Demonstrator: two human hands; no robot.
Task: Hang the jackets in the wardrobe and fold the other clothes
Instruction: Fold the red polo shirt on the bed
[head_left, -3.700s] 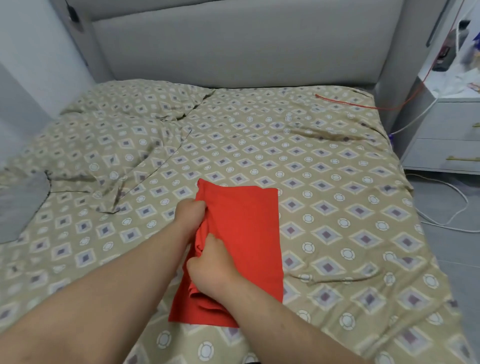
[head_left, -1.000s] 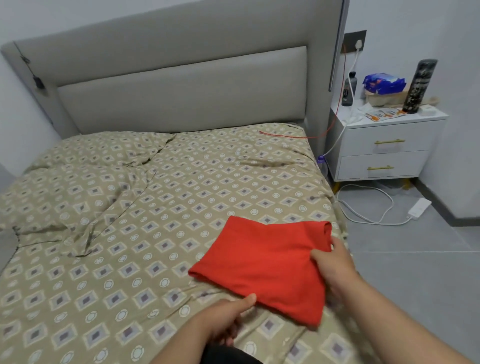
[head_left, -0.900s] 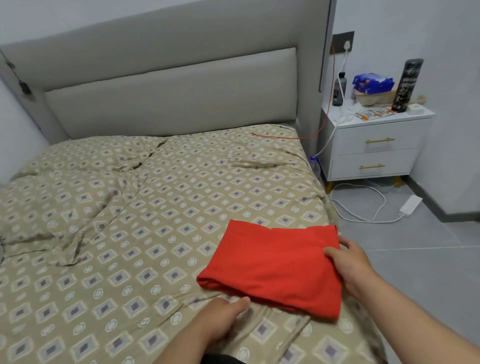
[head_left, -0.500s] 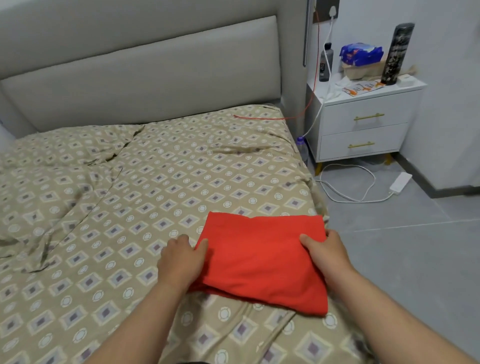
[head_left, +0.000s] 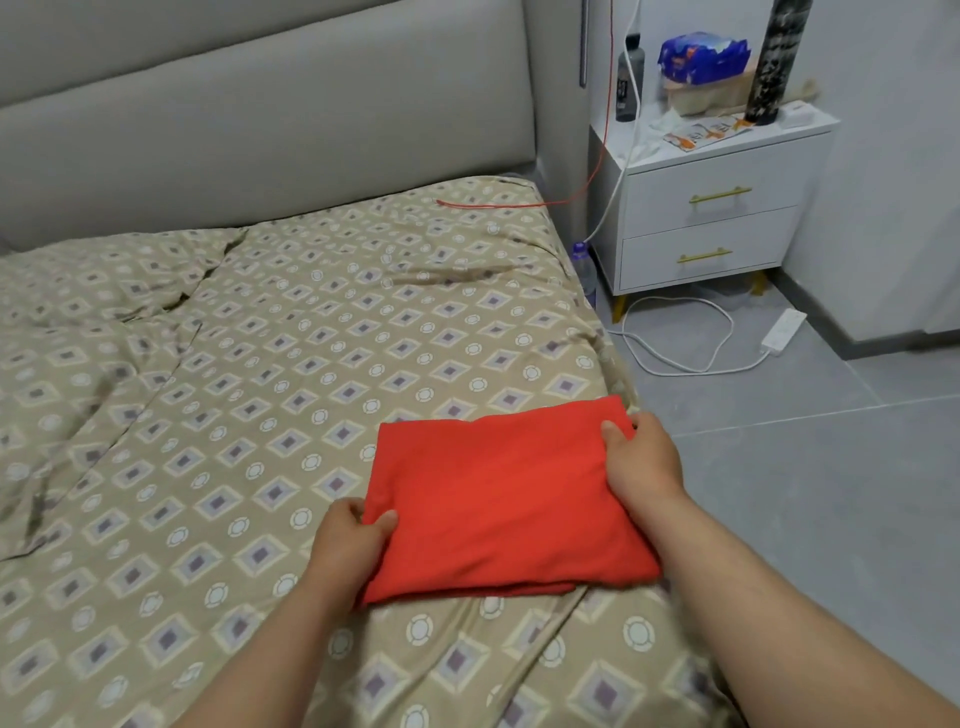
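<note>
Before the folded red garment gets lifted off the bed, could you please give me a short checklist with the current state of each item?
1. Red garment folded into a compact rectangle: ok.
2. Left hand gripping its near-left corner, thumb on top: ok.
3. Right hand gripping its far-right edge: ok.
4. Layers aligned: not ok, a lower layer peeks out along the near edge.
5. Garment fully supported by the bed: ok, though close to the right edge.
6. Wardrobe or stacking spot ready: cannot tell, not in view.
</note>
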